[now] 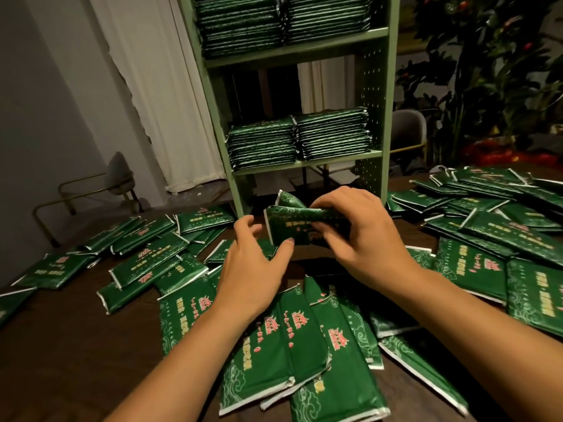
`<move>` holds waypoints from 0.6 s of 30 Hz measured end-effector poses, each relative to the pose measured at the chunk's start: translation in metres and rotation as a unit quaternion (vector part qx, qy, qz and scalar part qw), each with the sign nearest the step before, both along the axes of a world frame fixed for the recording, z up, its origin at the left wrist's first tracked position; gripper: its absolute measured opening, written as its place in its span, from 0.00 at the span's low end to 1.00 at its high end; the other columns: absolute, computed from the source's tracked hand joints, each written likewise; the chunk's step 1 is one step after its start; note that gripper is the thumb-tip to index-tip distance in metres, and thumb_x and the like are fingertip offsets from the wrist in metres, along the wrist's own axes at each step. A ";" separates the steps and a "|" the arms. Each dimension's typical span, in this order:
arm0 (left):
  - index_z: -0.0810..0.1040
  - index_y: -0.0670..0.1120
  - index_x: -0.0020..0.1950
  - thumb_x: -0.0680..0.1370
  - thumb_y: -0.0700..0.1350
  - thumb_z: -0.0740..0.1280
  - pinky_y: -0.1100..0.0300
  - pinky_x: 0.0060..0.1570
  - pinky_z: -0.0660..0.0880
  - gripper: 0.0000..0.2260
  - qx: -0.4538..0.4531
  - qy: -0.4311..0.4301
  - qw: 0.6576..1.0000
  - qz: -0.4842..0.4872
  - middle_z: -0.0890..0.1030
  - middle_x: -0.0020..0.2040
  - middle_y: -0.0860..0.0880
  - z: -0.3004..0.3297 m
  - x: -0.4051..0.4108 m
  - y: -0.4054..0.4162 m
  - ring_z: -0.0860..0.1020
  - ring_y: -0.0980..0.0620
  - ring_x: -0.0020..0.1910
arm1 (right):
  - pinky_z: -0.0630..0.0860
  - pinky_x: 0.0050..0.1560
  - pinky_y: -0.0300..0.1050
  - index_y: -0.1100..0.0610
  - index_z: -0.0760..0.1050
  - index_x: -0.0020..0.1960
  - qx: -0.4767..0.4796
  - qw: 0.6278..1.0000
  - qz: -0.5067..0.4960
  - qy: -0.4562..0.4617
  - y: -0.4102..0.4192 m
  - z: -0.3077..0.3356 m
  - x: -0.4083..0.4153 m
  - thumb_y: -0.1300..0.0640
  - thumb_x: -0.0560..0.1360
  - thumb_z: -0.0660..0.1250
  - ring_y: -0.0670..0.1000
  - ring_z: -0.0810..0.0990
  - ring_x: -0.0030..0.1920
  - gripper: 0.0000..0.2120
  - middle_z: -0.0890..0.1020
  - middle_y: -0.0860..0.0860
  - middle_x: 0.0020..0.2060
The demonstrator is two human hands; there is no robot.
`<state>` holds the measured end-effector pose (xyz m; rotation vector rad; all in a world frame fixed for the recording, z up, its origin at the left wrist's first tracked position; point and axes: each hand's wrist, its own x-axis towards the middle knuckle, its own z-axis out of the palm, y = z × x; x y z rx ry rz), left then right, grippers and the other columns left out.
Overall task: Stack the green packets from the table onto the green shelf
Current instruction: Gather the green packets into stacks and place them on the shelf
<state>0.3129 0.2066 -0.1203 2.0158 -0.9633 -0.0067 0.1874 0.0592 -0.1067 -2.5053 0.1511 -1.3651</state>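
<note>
Your right hand (359,236) is clamped on a small bundle of green packets (300,220), fingers curled over the top edge and thumb tucked beneath, holding it raised above the dark wooden table (76,345) just in front of the green shelf (304,162). The bundle is bent, with one packet's end sticking up at its far left corner. Your left hand (256,269) sits just beside it with fingers spread apart and loosely curved; the thumb tip (288,242) touches the bundle's lower edge, but the hand is not closed around anything.

Loose green packets cover the table on every side: a fanned overlap of them lies directly under your forearms (292,345), more are scattered to the left (146,260), and a thicker heap spreads along the right (493,220).

On the shelf, the middle level carries two neat stacks side by side, a left stack (262,144) and a right stack (333,132), touching each other. The level above holds two taller stacks (280,22) that reach nearly to the top of the frame. The lowest opening, behind your hands, looks dark and you cannot tell what it holds.

A pale curtain (158,86) hangs to the left of the shelf, and a leafy plant with red fruits (487,71) stands to its right.
</note>
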 end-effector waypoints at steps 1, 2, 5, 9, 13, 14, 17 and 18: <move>0.57 0.54 0.76 0.78 0.62 0.67 0.45 0.66 0.71 0.32 -0.018 0.003 1.000 -0.004 0.70 0.71 0.56 0.001 0.000 0.001 0.76 0.46 0.63 | 0.72 0.59 0.58 0.53 0.78 0.54 -0.001 1.000 0.011 -0.008 0.001 0.002 -0.001 0.59 0.74 0.70 0.49 0.78 0.51 0.09 0.80 0.45 0.47; 0.58 0.53 0.76 0.77 0.61 0.68 0.47 0.67 0.70 0.32 -0.042 0.006 0.999 -0.010 0.71 0.70 0.57 0.002 0.000 0.002 0.74 0.50 0.65 | 0.73 0.57 0.57 0.54 0.79 0.54 0.000 1.000 0.023 -0.011 0.002 0.004 -0.003 0.59 0.74 0.70 0.49 0.78 0.50 0.09 0.80 0.46 0.47; 0.65 0.54 0.71 0.77 0.58 0.71 0.58 0.61 0.73 0.27 -0.108 0.029 0.993 -0.044 0.77 0.64 0.57 0.010 -0.005 0.007 0.76 0.58 0.62 | 0.76 0.52 0.55 0.55 0.80 0.54 0.039 0.996 0.080 0.005 0.008 0.008 -0.007 0.62 0.74 0.71 0.49 0.79 0.51 0.09 0.81 0.46 0.48; 0.79 0.49 0.55 0.77 0.40 0.72 0.64 0.43 0.79 0.08 -0.134 0.092 0.978 -0.128 0.85 0.47 0.51 0.018 -0.009 0.008 0.84 0.56 0.46 | 0.77 0.53 0.48 0.56 0.81 0.55 0.066 0.990 0.115 0.037 0.016 0.010 -0.012 0.63 0.75 0.72 0.45 0.80 0.52 0.10 0.81 0.46 0.49; 0.80 0.42 0.53 0.79 0.40 0.70 0.57 0.35 0.83 0.04 -0.174 0.226 0.947 -0.151 0.86 0.45 0.46 0.022 -0.017 0.010 0.86 0.48 0.43 | 0.75 0.58 0.49 0.53 0.82 0.57 0.057 0.997 0.031 0.039 0.011 0.006 -0.015 0.54 0.76 0.73 0.48 0.77 0.55 0.11 0.78 0.46 0.52; 0.80 0.42 0.54 0.79 0.40 0.70 0.56 0.37 0.84 0.05 -0.178 0.254 0.938 -0.156 0.86 0.46 0.47 0.023 -0.019 0.009 0.86 0.47 0.45 | 0.74 0.58 0.47 0.52 0.82 0.57 0.065 0.997 0.015 0.035 0.010 0.006 -0.016 0.53 0.75 0.73 0.48 0.76 0.55 0.11 0.78 0.46 0.52; 0.78 0.42 0.58 0.81 0.38 0.66 0.48 0.44 0.84 0.07 -0.191 0.339 0.906 -0.166 0.85 0.51 0.45 0.026 -0.026 0.010 0.86 0.45 0.49 | 0.69 0.49 0.36 0.51 0.84 0.56 0.103 0.994 0.015 0.031 0.012 0.006 -0.018 0.54 0.74 0.75 0.43 0.75 0.50 0.11 0.78 0.46 0.50; 0.77 0.42 0.59 0.81 0.38 0.65 0.46 0.46 0.84 0.07 -0.194 0.362 0.896 -0.166 0.85 0.52 0.44 0.027 -0.028 0.010 0.86 0.45 0.50 | 0.68 0.47 0.35 0.51 0.84 0.56 0.113 0.993 0.022 0.031 0.013 0.006 -0.018 0.54 0.74 0.75 0.42 0.75 0.49 0.11 0.78 0.45 0.49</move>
